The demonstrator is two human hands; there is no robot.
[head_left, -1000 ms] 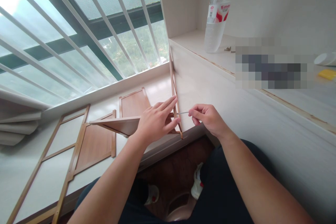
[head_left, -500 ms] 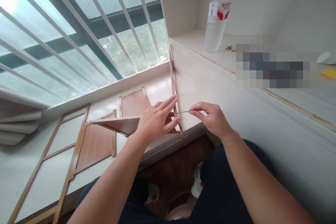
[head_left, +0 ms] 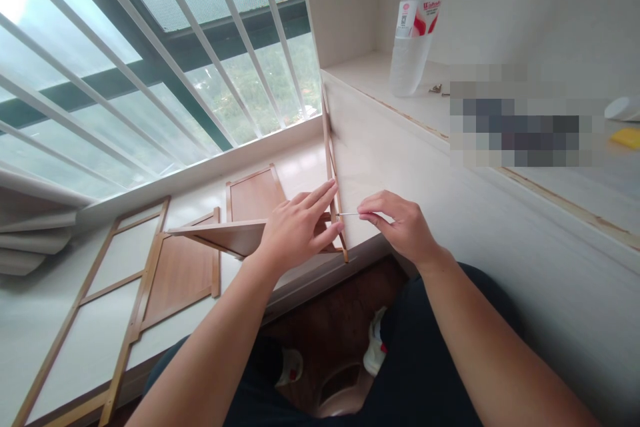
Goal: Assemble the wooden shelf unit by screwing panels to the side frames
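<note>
Work seemingly midway, with thin silvery metal rod (head_left: 349,214) pinched in right hand (head_left: 397,220) at narrow brown wooden frame (head_left: 337,188), left hand (head_left: 295,230) outspread there, rectangular brown wooden panel (head_left: 254,195) apparently unfitted.

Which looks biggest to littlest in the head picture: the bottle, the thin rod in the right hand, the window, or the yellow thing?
1. Window
2. Bottle
3. Yellow thing
4. Thin rod, though part may be hidden

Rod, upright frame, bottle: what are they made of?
Rod: probably metal, smooth; thin, straight, pale shine. Upright frame: wood or wood-look; brown strips, finish unclear. Bottle: likely clear plastic, glossy; see-through walls, bright highlights, printed label.
</note>
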